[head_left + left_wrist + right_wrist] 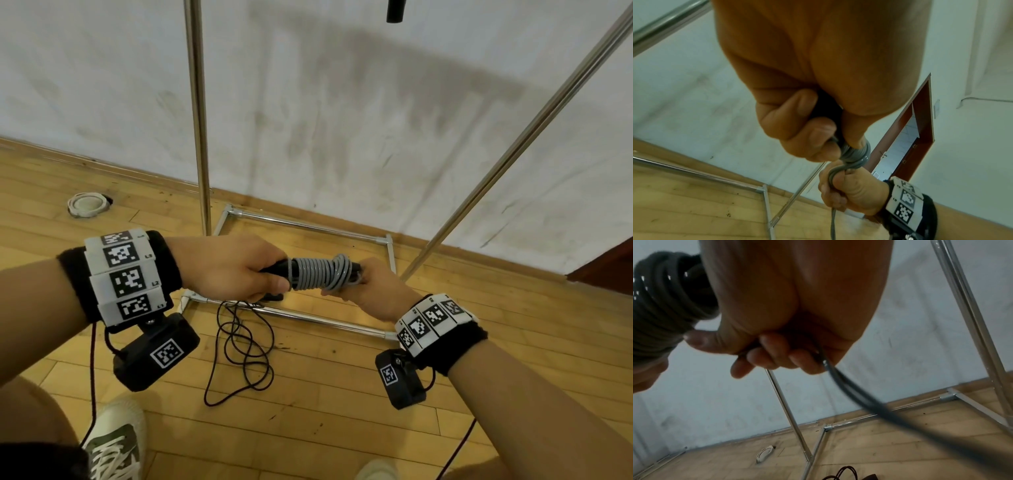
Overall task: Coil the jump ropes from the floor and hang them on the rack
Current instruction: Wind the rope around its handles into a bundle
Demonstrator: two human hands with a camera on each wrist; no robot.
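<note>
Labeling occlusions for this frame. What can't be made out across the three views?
- Handles of the gray jump rope: mostly covered by the left hand and right hand, head view.
- Rack top bar: cut off by the upper edge, all views.
- Black object: cropped at the top, head view; identity unclear.
- Gray tail: motion-blurred, right wrist view.
- Dark jump rope on the floor: handles partly hidden behind the left hand.

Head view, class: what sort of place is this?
Probably a bare indoor exercise or storage room: wooden plank floor, scuffed white wall, a metal rack, and a dark jump rope lying loose.
</note>
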